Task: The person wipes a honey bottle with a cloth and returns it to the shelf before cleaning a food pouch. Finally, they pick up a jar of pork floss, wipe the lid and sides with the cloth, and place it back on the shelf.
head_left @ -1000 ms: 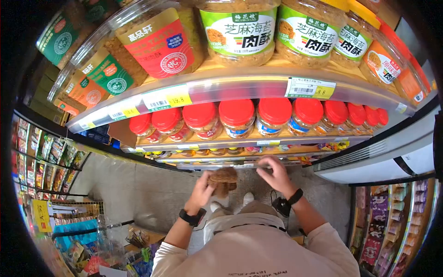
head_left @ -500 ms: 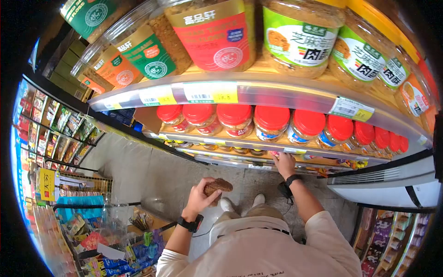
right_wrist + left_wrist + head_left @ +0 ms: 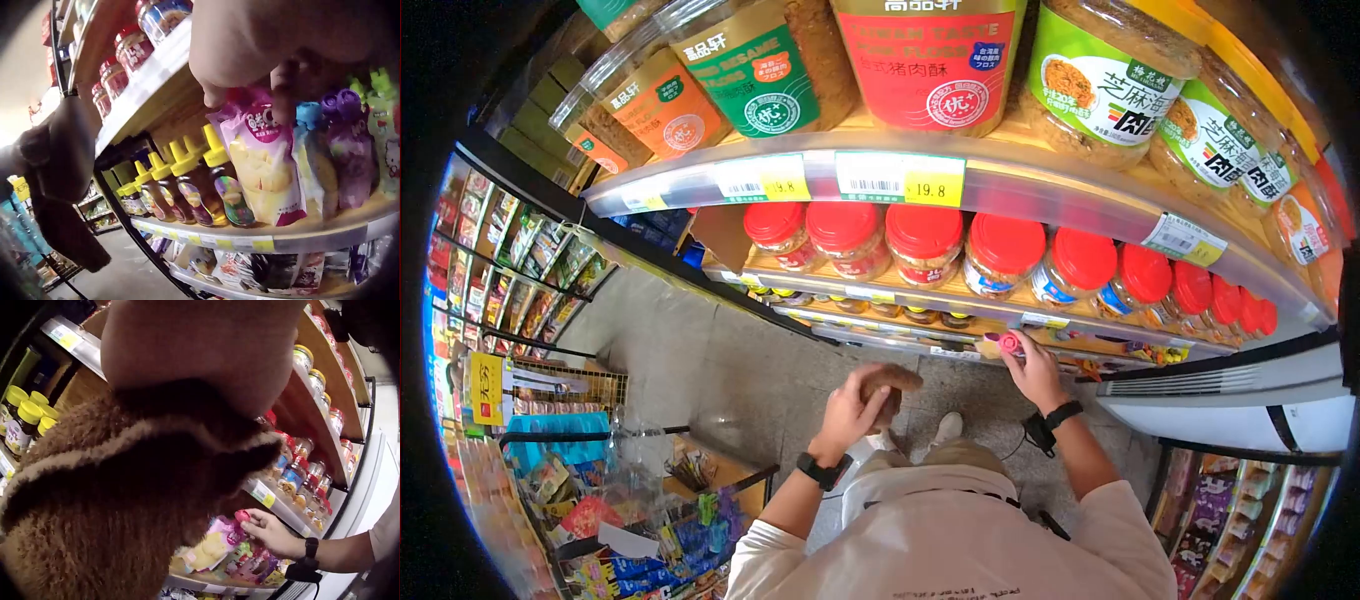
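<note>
My left hand (image 3: 852, 408) grips a brown fuzzy cloth (image 3: 892, 380), which fills much of the left wrist view as brown pile with a paler edge (image 3: 144, 428). My right hand (image 3: 1032, 372) pinches the pink cap (image 3: 1010, 343) of a pouch. In the right wrist view that pink and yellow pouch (image 3: 262, 169) hangs upright below the fingers, in front of the shelf's edge or on it; which, I cannot tell. Beside it stand a blue-capped pouch (image 3: 314, 162) and a purple one (image 3: 350, 156).
Yellow-capped bottles (image 3: 187, 181) stand left of the pouches. Red-lidded jars (image 3: 925, 245) line the shelf above, with large labelled jars (image 3: 940, 70) higher up. A white appliance (image 3: 1230, 400) is at the right, and a basket of packets (image 3: 640, 540) at the lower left.
The head view has shifted along the shelves. My right hand went from empty to the lower shelf, and now pinches a pink cap drawn slightly out. The cloth in my left hand has turned.
</note>
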